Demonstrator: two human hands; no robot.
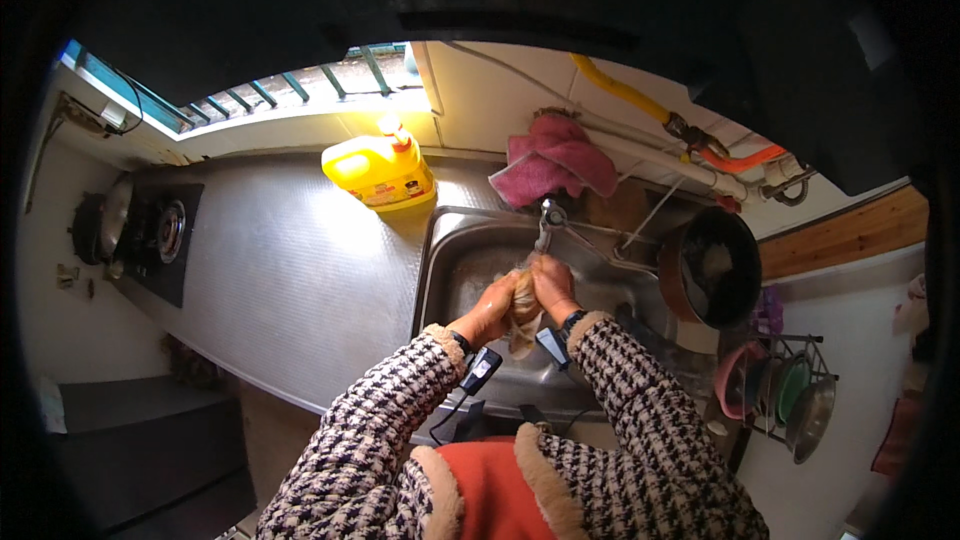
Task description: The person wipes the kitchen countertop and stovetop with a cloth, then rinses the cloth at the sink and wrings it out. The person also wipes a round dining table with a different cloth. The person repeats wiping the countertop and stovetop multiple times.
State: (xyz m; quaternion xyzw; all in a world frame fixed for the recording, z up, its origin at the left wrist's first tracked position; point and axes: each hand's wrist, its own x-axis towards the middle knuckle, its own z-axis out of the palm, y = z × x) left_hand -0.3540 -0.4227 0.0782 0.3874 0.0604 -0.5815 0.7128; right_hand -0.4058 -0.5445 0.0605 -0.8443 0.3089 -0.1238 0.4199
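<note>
Both of my hands are close together over the stainless steel sink (469,259), just below the metal faucet (553,216). Between them is a wet, brownish-white striped cloth (525,304), bunched at the top with its lower end hanging into the basin. My left hand (496,307) grips its left side. My right hand (553,286) is closed on its upper right part. Water seems to run over the cloth at the faucet's mouth. Each wrist wears a dark strap with a small device.
A yellow plastic jug (382,172) stands on the steel counter (300,270) behind the sink's left side. A pink towel (555,161) hangs behind the faucet. Right of the sink are a dark pot (712,268) and a rack with bowls (795,390). A gas stove (166,232) is far left.
</note>
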